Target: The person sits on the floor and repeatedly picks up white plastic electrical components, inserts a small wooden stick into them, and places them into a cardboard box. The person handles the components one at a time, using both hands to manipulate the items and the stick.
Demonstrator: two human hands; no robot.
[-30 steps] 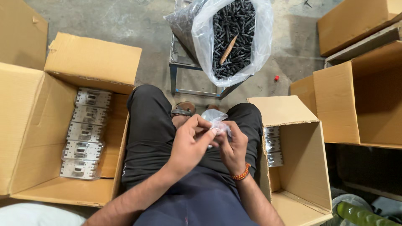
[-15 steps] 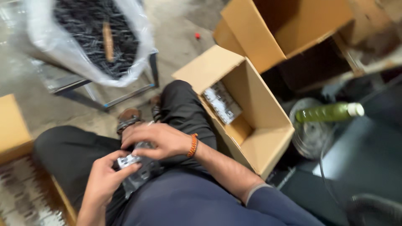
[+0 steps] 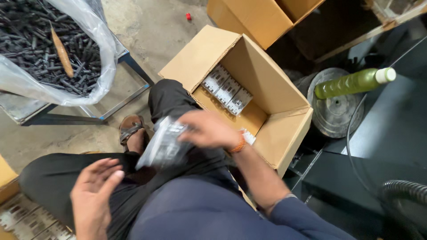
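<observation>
A: What does the right hand (image 3: 209, 129) have?

B: A small clear plastic packet (image 3: 163, 144) with pale metal pieces inside. The fingers are curled around its upper edge, pinching it, and the packet hangs tilted over the lap, above the black trousers (image 3: 89, 178). It is blurred, so I cannot tell exactly what is in it.

A: And the left hand (image 3: 94, 195)?

B: It holds nothing. The fingers (image 3: 109, 175) are spread and loose, palm turned up, low on the left thigh, near the packet but apart from it.

A: What lies around?

B: Just beside the right knee stands an open brown cardboard box (image 3: 267, 84) with a row of grey-and-white packed pieces (image 3: 227, 89) along its far inner wall. An orange band (image 3: 239, 144) sits on the right wrist, close to the box's rim. At the upper left, a clear plastic bag of black screws (image 3: 49, 49) rests on a metal-framed stand (image 3: 111, 102), with a wooden stick (image 3: 62, 53) lying in the screws. A brown sandal (image 3: 131, 129) shows on the concrete floor. To the right, a green bottle with a white cap (image 3: 353, 83) lies tilted over a round grey metal disc (image 3: 336, 113).
</observation>
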